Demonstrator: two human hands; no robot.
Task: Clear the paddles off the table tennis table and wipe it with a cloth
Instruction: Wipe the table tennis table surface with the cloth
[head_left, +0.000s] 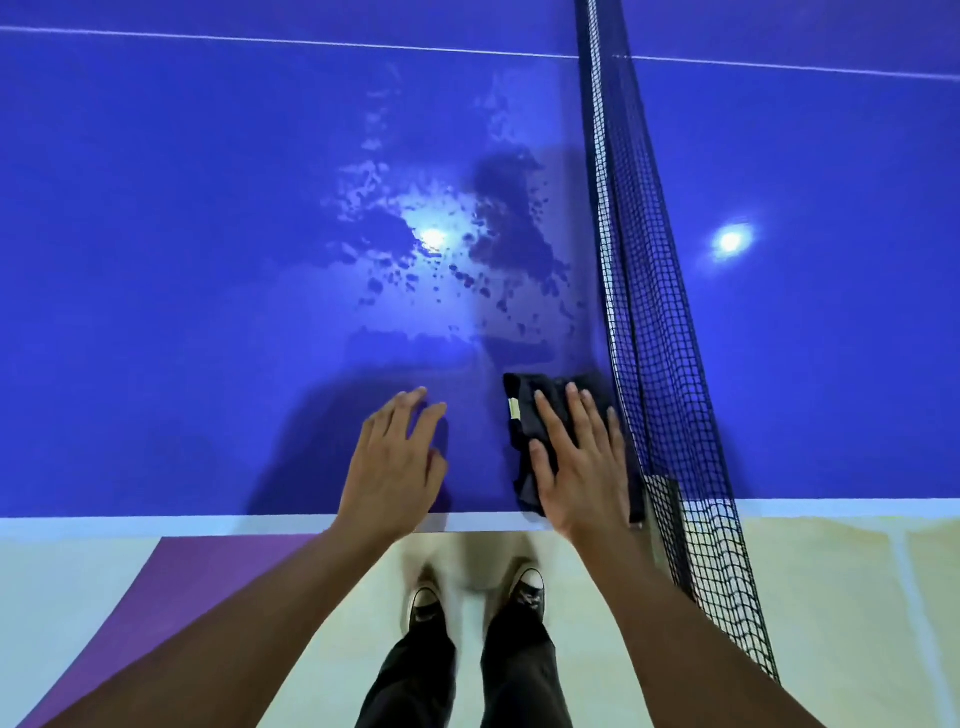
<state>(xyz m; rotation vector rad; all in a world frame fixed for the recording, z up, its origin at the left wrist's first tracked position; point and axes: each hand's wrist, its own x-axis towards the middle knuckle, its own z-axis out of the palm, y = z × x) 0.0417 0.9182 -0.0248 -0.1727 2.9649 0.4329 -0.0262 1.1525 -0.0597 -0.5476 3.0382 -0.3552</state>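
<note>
- The right hand (579, 462) pressed a dark cloth (540, 415) flat, fingers straight, beside the net (649, 312).
- The left hand (397, 467) rested released on the wet blue counter (182, 234).
- Cream floor (857, 597) lay below.

The person stood at the near edge of the table tennis table (156, 260), both shoes (426, 605) on the floor (857, 597) just before it. The net (644, 312) crossed the table on the right, running from the near edge to the far side. The cloth (535, 410) lay on the table just left of the net, close to the near edge, with the right hand (582, 467) flat on top of it. The left hand (395, 467) was over the table left of the cloth, apart from it. Beyond both hands lay a wet patch (441, 249), and farther back the centre line (260, 40) ran across the table.
</note>
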